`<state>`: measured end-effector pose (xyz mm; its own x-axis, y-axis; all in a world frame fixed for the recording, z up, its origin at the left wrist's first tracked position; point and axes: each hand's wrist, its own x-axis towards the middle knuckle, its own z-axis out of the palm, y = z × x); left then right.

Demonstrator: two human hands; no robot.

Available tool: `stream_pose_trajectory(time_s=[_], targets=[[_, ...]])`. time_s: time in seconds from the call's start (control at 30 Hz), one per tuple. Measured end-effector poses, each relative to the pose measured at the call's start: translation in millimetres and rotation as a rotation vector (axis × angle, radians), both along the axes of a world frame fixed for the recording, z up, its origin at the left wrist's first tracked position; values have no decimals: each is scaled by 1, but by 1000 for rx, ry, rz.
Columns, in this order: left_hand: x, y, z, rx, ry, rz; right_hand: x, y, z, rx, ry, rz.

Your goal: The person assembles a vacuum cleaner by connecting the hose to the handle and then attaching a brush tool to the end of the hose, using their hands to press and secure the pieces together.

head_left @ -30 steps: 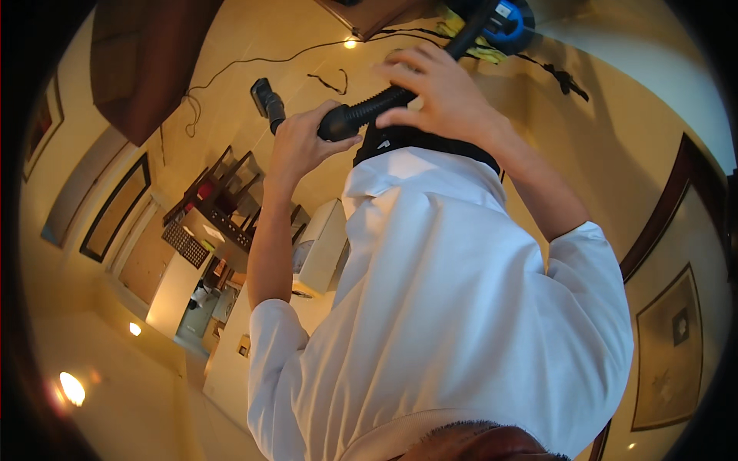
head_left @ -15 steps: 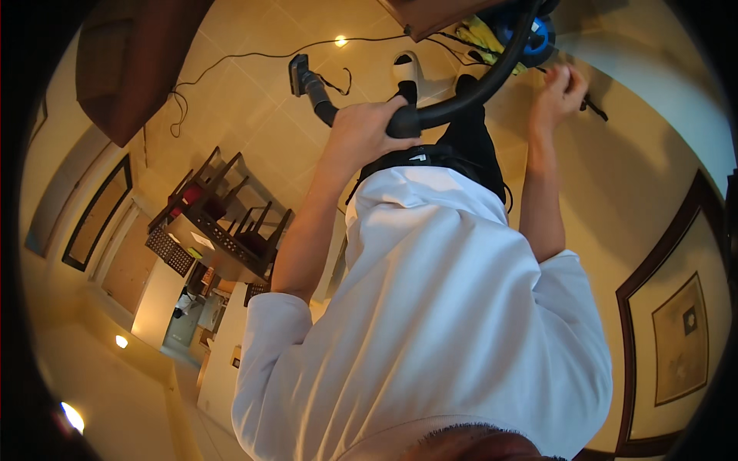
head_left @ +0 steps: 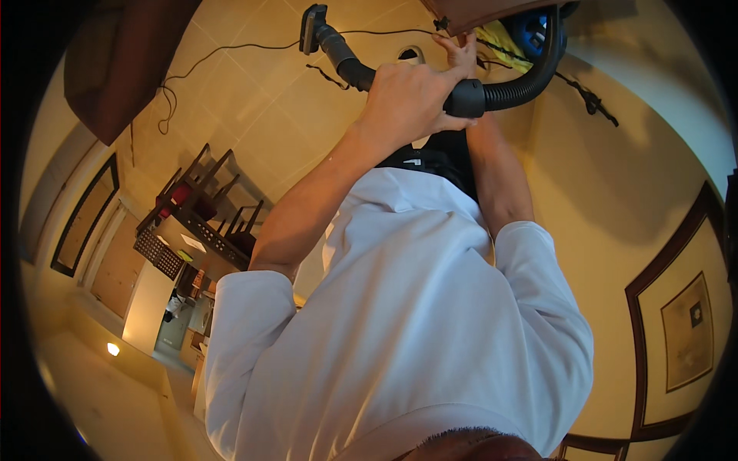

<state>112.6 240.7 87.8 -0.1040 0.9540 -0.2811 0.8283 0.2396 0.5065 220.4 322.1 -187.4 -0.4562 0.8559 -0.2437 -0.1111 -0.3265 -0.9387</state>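
My left hand (head_left: pixel 407 104) is wrapped round the black vacuum cleaner hose (head_left: pixel 519 94) at its thick cuff. From that grip, the hose's wand end runs up to a small dark brush nozzle (head_left: pixel 311 29), raised above the floor. On the other side, the hose bends up toward a blue and black vacuum cleaner body (head_left: pixel 530 34), partly hidden by brown furniture. My right hand (head_left: pixel 460 60) reaches up behind the hose, its visible fingers apart near the furniture's lower corner. Nothing shows in it, though its palm is partly covered.
The brown furniture edge (head_left: pixel 492 11) juts in at the top, with a yellow cloth (head_left: pixel 503 48) beside the vacuum. A thin black cord (head_left: pixel 238 48) crosses the tiled floor. Dark chairs (head_left: pixel 200 196) stand at left; a framed picture (head_left: pixel 688 334) hangs on the right wall.
My left hand has moved up and right with the hose, lifting the nozzle. My right hand has swung left from beside the wall to behind the hose, near the furniture corner.
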Motion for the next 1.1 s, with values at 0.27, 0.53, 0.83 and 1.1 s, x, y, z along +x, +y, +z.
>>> stream_pose_trajectory(time_s=[0.27,0.53,0.83,1.1], targets=[[0,-3,-6,5,-19,10,-7,-17,0,40,-164,-27],[10,-12,-3,-123,-96,159,36,-17,41,-93,-203,96],[17,-9,-18,-171,-115,225,28,-6,25,181,-161,46],[36,-3,-17,-133,-116,228,8,2,4,244,-225,118]])
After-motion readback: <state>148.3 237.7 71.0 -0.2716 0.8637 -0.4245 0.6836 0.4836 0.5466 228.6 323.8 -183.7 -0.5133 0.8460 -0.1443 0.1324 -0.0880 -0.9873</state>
